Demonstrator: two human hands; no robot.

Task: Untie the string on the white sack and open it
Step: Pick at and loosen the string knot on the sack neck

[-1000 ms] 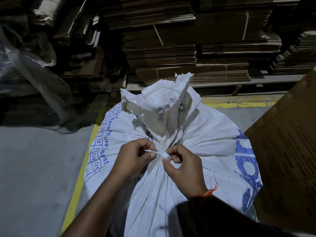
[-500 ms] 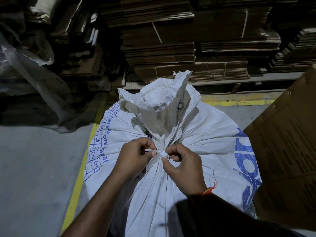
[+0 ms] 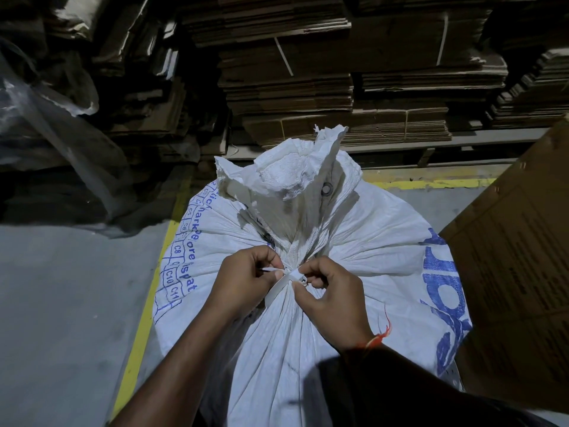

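At the gathered neck of the white sack (image 3: 308, 318), little differs from the views half a second and one second ago: both hands remain at the same spot on the knot, and the string (image 3: 288, 277) is still wound round the bunched fabric. A flat white tail of it now hangs lower beneath the left thumb than before, which suggests the knot is beginning to slacken, though the neck is not yet released and the mouth above stays crumpled shut. The untying step is thus judged to be under way and the opening step untouched.

Left hand (image 3: 246, 280): curled into a loose fist, thumb and forefinger pinched on one strand, forearm rising from the lower left.

Right hand (image 3: 331, 298): likewise curled, fingertips nipped on the knot just beside the left thumb, so that the two hands nearly touch; a red thread (image 3: 377, 337) circles its wrist.

Sack position: upright on the grey floor (image 3: 61, 303), across a yellow line (image 3: 138, 328), before stacked flattened cardboard (image 3: 338, 87), with a brown carton sheet (image 3: 517, 257) at right.
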